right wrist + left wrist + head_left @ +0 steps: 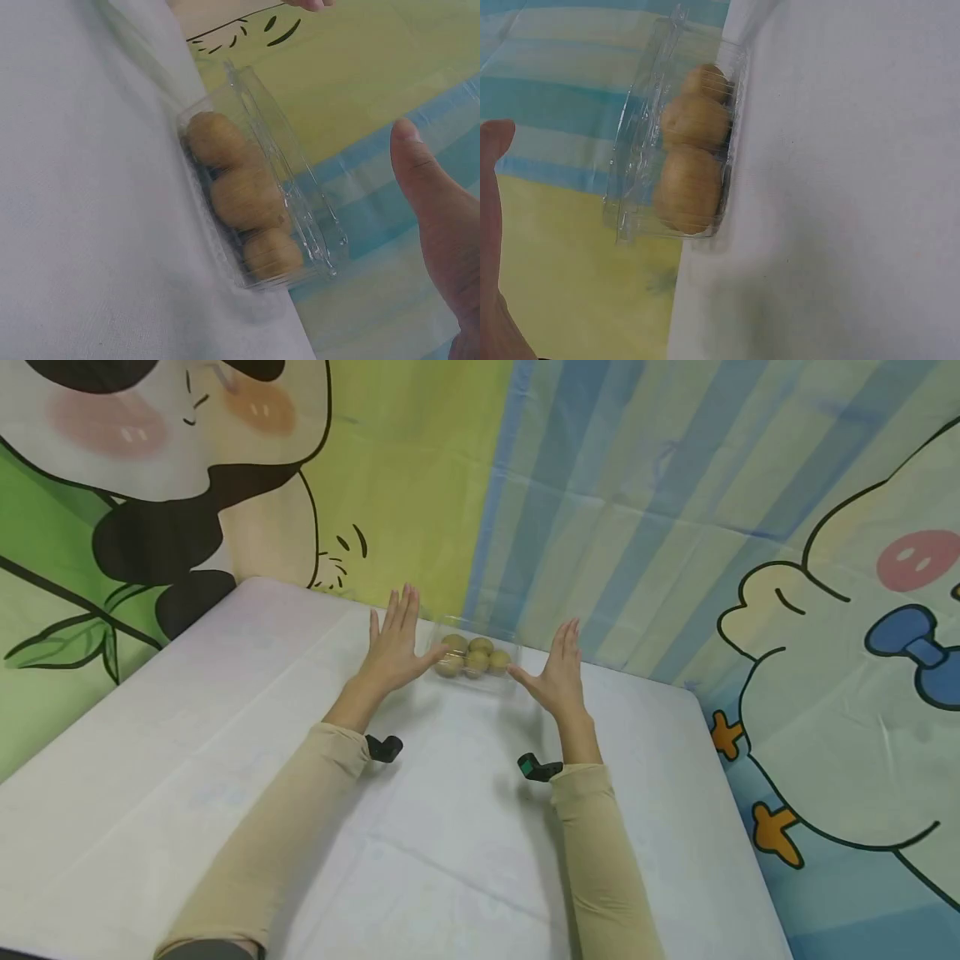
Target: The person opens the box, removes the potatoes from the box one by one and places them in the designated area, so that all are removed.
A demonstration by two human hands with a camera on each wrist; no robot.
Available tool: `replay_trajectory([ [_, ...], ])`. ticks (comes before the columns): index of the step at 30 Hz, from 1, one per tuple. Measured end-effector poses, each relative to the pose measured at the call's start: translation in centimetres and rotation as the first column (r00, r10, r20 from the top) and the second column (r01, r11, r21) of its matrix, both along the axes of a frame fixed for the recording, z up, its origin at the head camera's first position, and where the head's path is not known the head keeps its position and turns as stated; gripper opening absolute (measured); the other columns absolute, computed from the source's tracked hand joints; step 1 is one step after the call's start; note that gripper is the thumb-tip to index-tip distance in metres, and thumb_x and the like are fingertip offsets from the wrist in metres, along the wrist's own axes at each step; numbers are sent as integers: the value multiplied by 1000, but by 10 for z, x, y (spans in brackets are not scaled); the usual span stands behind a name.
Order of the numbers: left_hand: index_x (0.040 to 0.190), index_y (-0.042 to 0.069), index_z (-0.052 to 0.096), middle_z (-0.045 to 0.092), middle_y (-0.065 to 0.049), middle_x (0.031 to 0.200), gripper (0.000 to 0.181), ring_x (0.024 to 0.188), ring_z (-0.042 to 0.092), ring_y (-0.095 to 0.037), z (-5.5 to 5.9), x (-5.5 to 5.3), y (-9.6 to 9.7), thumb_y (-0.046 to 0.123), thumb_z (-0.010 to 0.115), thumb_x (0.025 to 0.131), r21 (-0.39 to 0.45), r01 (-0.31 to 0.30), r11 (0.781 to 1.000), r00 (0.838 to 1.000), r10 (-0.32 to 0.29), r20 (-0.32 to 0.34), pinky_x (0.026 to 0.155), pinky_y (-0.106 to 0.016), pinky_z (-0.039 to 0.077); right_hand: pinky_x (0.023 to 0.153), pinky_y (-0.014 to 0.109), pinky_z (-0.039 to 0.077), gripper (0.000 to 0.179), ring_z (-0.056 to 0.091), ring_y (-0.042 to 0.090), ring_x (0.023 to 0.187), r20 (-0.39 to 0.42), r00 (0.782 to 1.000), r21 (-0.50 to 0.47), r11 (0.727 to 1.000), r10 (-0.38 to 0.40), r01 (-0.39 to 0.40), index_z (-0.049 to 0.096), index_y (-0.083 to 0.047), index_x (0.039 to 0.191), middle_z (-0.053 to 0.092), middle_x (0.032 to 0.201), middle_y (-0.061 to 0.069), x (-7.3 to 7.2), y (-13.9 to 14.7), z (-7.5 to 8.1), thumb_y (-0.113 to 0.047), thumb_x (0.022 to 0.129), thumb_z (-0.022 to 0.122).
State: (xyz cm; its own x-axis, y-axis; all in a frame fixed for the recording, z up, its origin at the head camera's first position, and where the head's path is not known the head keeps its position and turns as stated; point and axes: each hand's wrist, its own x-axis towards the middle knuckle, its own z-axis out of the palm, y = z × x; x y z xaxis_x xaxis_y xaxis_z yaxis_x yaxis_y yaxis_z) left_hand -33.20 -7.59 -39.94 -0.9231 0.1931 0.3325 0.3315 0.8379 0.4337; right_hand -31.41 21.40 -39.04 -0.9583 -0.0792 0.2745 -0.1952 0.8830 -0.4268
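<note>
Clear plastic box [480, 683] of roundish tan produce [476, 662] sat nr table's [450, 827] far edge btwn L hand [392, 652], straight fingers slightly spread, & R hand [558, 681], straight fingers together, neither pinching; prob. thin, slick, flexy w/ weighty contents, so best held low at both ends.

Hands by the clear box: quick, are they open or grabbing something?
Left hand: open, holding nothing, beside the clear box.
Right hand: open, holding nothing, on the box's other side.
</note>
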Motion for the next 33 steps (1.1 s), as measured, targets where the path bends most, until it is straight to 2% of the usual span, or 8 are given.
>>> replay_trajectory([
  [4,148,19,-22,-22,1,157,108,147,-19,-21,-10,-3,2,72,46,84,90,-4,996,1000,2,28,116,-60,-9,120,54,2,126,-15,28,147,9,1000,-38,999,8,-7,-27,-13,145,-27,156,11,-2,0,-6,-75,75,56],
  [11,150,15,-19,-16,-7,160,112,148,-15,-26,-22,-7,1,71,51,83,232,-5,973,996,-16,90,116,-62,-3,120,54,3,123,-10,33,147,51,999,-150,989,16,-8,-26,-12,147,-27,156,8,-6,-5,-15,-65,79,63],
  [14,150,18,-20,-19,-6,159,112,147,-15,-27,-30,-10,0,68,54,83,358,29,933,986,-85,141,117,-59,-1,119,56,7,123,-7,38,146,73,997,-227,974,15,2,-28,-16,147,-24,157,5,-7,-8,-18,-60,80,65],
  [18,149,21,-22,-23,-4,158,109,147,-17,-26,-43,-14,0,55,60,86,519,42,854,959,-180,217,119,-53,-1,116,60,13,124,-1,46,144,112,993,-307,952,20,16,-30,-22,146,-17,159,6,-9,-10,-25,-62,79,65],
  [20,149,20,-23,-23,-4,158,110,147,-15,-27,-50,-15,1,50,63,87,556,41,830,949,-207,238,120,-53,0,116,59,14,124,1,47,144,125,992,-321,947,22,20,-30,-22,146,-14,159,8,-9,-10,-28,-64,78,65],
  [22,149,21,-22,-22,-4,158,113,147,-14,-28,-55,-15,2,49,65,85,573,38,819,941,-221,255,120,-52,0,118,55,14,125,1,43,146,124,992,-336,942,28,15,-30,-21,146,-13,159,10,-10,-11,-32,-63,78,66],
  [26,149,23,-22,-22,-3,159,121,148,-12,-28,-64,-14,4,61,67,78,560,29,828,931,-226,285,120,-53,4,120,49,12,124,0,34,148,126,991,-374,927,39,11,-28,-19,147,-13,159,12,-12,-13,-39,-61,79,66],
  [33,151,24,-17,-12,-6,161,122,148,-5,-30,-73,-16,6,64,69,74,543,45,838,930,-234,284,120,-53,8,121,48,11,122,-1,33,148,183,981,-395,918,58,19,-25,-13,148,-12,159,16,-14,-18,-54,-61,80,64],
])
